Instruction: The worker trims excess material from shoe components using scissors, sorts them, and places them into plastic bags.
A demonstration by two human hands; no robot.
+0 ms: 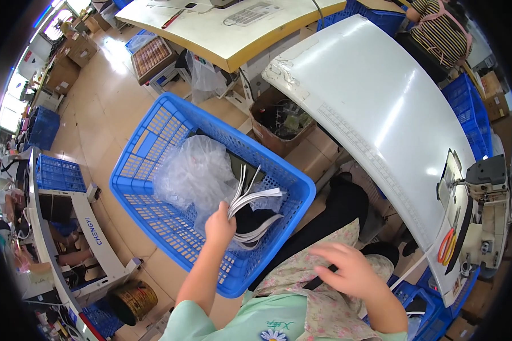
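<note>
My left hand [219, 225] is closed around a bundle of white strips [257, 196], whose loose ends fan out to the right. It is above a blue plastic basket [294, 181] with slotted walls. Inside the basket lie a crumpled clear plastic bag [189, 170], some black fabric [251, 218] and more white strips [261, 232] by the right wall. Over my lap, on a floral apron [334, 304], my right hand [351, 274] has its fingers apart and nothing visible in it. A narrow black piece [313, 282] shows beneath its fingers; whether they touch is unclear.
A white worktable [375, 85] runs along the right, bearing orange-handled scissors [448, 245] and a sewing machine [486, 187]. Beyond the basket stands a cardboard box [279, 122] of scraps. A yellow-edged table [227, 34] is at the back. Someone in stripes [441, 37] sits far right.
</note>
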